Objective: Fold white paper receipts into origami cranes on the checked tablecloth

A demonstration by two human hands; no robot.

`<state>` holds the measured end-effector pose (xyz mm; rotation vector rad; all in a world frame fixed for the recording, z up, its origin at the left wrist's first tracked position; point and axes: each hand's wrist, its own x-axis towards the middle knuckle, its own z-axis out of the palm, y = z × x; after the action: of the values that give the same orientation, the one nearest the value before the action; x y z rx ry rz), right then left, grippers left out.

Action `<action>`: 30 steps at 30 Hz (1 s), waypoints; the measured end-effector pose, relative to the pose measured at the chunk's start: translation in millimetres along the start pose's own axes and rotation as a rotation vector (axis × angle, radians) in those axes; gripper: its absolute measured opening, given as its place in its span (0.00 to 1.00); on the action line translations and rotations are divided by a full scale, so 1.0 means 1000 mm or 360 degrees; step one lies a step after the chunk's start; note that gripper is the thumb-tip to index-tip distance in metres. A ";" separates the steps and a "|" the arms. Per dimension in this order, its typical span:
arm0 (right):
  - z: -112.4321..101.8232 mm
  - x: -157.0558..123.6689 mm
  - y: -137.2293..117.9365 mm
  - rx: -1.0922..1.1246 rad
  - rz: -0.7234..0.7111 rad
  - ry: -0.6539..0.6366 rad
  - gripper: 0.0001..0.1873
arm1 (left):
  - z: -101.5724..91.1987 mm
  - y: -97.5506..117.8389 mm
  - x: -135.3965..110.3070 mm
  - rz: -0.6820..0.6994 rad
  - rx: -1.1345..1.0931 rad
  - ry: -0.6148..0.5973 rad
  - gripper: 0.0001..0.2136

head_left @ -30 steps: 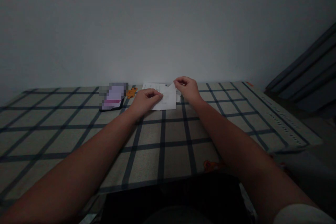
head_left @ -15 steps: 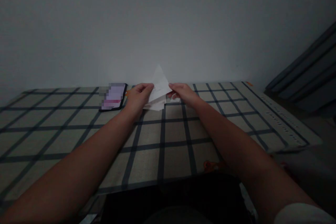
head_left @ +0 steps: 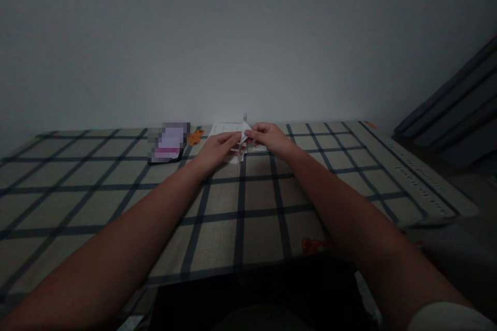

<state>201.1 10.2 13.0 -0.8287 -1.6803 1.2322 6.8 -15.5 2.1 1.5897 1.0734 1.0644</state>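
- The folded white paper [head_left: 244,134] is held nearly edge-on between both hands, above the checked tablecloth [head_left: 217,217] and near its far edge.
- The paper's left side is gripped by the thumb and fingers of the left hand [head_left: 218,147]; the undersides of those fingers are hidden.
- The right side is pinched by the fingertips of the right hand [head_left: 269,139].
- Printed sheets [head_left: 226,128] are partly covered by the left hand (their text is too small to be read), and a small white piece [head_left: 259,148] is seen just beside the right fingers.
- A smartphone [head_left: 171,140], its screen partly pixelated, is placed to the left, with an orange figure [head_left: 196,137] between it and the left hand.
- Tearing: may be caused if the two sides are pulled apart unevenly.
- Crooked crease: may be caused if the edges are misjudged in the dim light.
- Crumpling: may be caused if the pinch is tightened too far.
- Displacement: the printed sheets could be dragged if they are brushed by the left knuckles.
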 end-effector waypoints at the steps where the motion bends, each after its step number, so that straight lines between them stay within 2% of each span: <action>1: 0.001 0.000 0.000 0.0011 -0.0002 -0.0039 0.16 | 0.001 0.002 -0.002 0.0006 0.0049 -0.0055 0.24; 3: 0.001 0.000 0.000 0.0039 -0.0005 -0.0104 0.16 | 0.001 0.005 -0.005 0.0032 0.0142 -0.0118 0.23; 6: 0.000 -0.001 0.001 0.0071 -0.0012 -0.0185 0.16 | 0.001 0.007 -0.005 0.0020 0.0131 -0.0103 0.21; 11: -0.002 -0.002 0.002 0.0052 0.0017 -0.0238 0.16 | 0.003 0.001 0.001 -0.0099 -0.0241 -0.0058 0.15; 14: -0.004 -0.002 0.003 0.0075 0.0011 -0.0191 0.17 | 0.003 -0.003 0.005 -0.0141 -0.0480 0.0002 0.12; 20: -0.012 0.003 0.010 0.0164 0.0023 0.0060 0.15 | 0.000 -0.005 0.008 0.0068 -0.0527 0.0437 0.17; 24: -0.015 0.005 0.013 0.0070 0.0084 0.0195 0.12 | -0.001 0.000 0.008 0.0048 -0.0606 0.0449 0.17; 29: -0.012 0.002 0.007 0.0053 0.0074 0.0221 0.06 | -0.001 0.004 0.006 0.0022 -0.0637 0.0415 0.15; 30: -0.012 0.001 0.005 0.0086 0.0046 0.0211 0.11 | -0.001 0.004 0.006 0.0000 -0.0639 0.0399 0.15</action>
<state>211.8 17.6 10.0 -0.8852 -1.5276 1.2101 7.8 -10.2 7.1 1.1581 0.9454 1.4070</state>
